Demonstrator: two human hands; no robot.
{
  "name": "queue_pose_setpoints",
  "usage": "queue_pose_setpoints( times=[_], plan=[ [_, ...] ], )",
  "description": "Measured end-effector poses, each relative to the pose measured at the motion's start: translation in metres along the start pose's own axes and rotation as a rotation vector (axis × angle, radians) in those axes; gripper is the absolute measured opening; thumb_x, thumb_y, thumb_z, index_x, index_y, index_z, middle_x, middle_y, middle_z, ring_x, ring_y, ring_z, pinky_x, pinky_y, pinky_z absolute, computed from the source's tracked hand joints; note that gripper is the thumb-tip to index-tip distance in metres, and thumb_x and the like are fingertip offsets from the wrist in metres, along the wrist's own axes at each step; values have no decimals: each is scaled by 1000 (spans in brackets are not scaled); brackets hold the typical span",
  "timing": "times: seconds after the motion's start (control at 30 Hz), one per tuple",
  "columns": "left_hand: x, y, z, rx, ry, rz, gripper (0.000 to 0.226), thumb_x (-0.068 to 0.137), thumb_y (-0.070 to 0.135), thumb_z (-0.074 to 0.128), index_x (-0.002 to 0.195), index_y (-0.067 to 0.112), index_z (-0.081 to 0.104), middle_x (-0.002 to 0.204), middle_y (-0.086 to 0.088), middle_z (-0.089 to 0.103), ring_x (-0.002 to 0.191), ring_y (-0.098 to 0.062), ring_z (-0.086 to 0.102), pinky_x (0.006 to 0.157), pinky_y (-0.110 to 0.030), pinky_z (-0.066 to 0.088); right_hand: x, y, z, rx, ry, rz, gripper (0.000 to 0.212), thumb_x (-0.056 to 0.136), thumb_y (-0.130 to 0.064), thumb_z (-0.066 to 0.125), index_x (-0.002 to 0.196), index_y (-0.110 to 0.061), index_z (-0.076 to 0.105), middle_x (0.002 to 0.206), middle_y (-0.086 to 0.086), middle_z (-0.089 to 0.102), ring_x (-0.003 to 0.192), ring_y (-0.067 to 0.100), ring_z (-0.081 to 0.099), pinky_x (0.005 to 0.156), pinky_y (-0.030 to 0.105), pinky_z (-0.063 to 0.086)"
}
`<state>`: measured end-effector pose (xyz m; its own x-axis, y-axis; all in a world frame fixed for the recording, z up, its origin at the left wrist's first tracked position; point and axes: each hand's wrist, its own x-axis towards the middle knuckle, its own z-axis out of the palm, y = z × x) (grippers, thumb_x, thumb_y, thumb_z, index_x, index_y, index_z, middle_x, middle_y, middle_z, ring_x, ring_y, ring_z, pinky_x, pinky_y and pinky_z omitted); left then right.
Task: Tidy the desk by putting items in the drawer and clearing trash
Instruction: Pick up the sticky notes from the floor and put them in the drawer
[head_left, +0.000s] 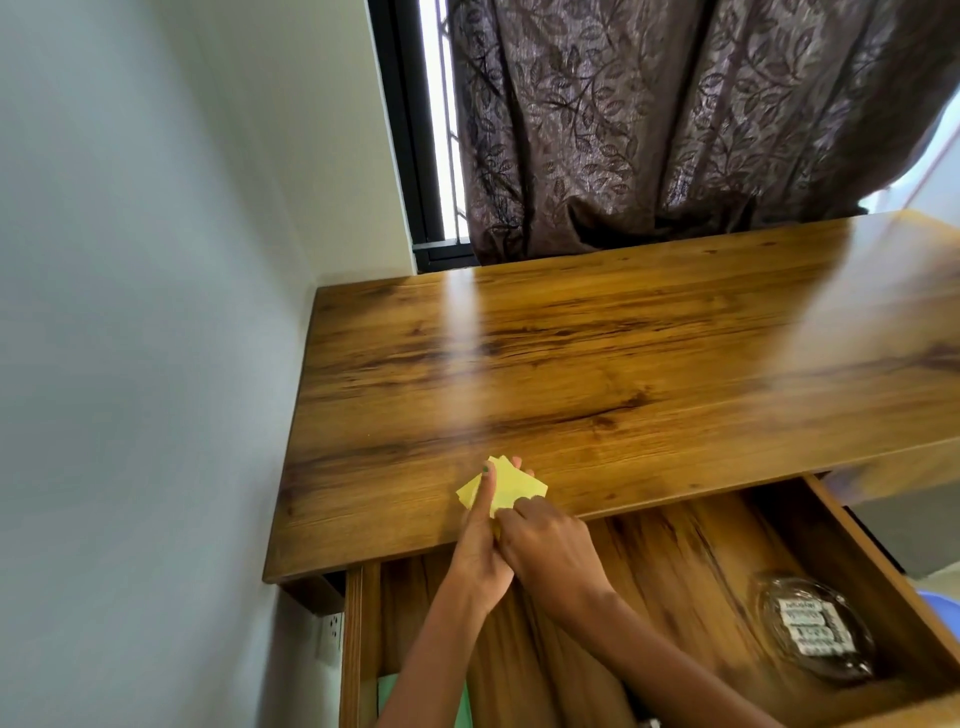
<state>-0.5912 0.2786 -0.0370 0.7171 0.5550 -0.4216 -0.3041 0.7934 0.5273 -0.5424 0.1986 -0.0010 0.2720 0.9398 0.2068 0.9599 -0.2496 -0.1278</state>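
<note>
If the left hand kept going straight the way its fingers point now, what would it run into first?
The left hand, holding the yellow notes, points away over the desk top. That stretch of wood looks bare, so the first thing met would probably be the curtain at the desk's far edge, though depth is unclear.

We see the desk (623, 364) standing in a corner, with the wall (130, 312) on its left and the curtain (675, 114) behind it. The window (434, 130) is left of the curtain. Under the front edge of the desk the drawer (857, 566) is pulled out toward us. In the drawer, at its right side, lies a container (815, 631). Both hands meet above the front edge of the desk, the left hand (480, 551) just left of the right hand (550, 545), and they hold the paper notes (511, 486) over the desk. A socket (332, 631) sits on the wall below the desk.
</note>
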Motion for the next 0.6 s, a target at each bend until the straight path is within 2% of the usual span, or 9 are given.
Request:
queue_pose_setpoints(
  times=[0.07,0.1,0.17,0.2,0.27,0.33,0.4,0.5,0.6],
  plan=[
    [0,-2,0,29,20,9,45,88,27,60,130,10,56,129,-12,59,113,-21,55,100,-39,42,0,-2,0,48,39,19,14,67,-24,82,73,-19,72,69,-5,68,62,7,65,46,18,47],
    [-1,-2,0,48,33,16,38,95,20,50,131,10,54,128,-13,58,112,-21,55,101,-40,40,0,-3,-1,94,12,35,9,79,-24,71,85,-17,72,81,-3,69,73,9,66,55,20,50],
    [-3,-2,-2,69,33,25,35,98,16,42,131,9,55,127,-13,60,112,-23,56,100,-39,41,-1,4,-1,240,-25,93,22,93,-30,50,104,-22,67,101,-6,66,92,8,61,72,22,50],
    [-6,-1,-4,94,18,37,34,98,15,43,129,10,57,126,-13,61,112,-23,58,96,-37,44,-2,9,-3,327,-1,130,24,94,-33,48,107,-25,66,104,-9,65,94,5,58,76,21,50],
    [-14,0,-8,186,-11,61,31,94,14,50,122,15,62,120,-9,67,108,-21,63,85,-32,51,-7,20,-9,443,95,217,23,91,-34,53,111,-26,62,107,-13,61,96,1,54,78,18,48],
    [-23,-2,-13,298,-19,56,31,87,16,58,118,18,62,114,-6,70,105,-21,65,83,-32,52,-14,35,-7,534,130,284,27,90,-31,57,117,-28,56,110,-16,56,101,-1,50,82,18,45],
    [-31,-9,-18,418,-49,26,38,80,20,65,117,18,62,112,-6,71,104,-20,66,85,-32,52,-24,46,-2,739,10,335,35,88,-27,61,120,-32,48,113,-17,55,103,-3,51,84,18,47],
    [-41,-21,-27,665,-83,14,27,85,22,64,113,23,63,105,2,73,98,-12,68,78,-21,52,-41,49,14,1098,-206,379,38,87,-16,64,117,-31,49,111,-11,62,103,0,59,83,20,52],
    [-45,-30,-38,865,-26,130,27,86,15,66,109,31,63,104,7,70,98,-10,65,76,-16,51,-58,47,38,1105,-185,443,32,85,-12,67,112,-24,56,103,-6,68,98,5,65,83,26,55]
  ],
)
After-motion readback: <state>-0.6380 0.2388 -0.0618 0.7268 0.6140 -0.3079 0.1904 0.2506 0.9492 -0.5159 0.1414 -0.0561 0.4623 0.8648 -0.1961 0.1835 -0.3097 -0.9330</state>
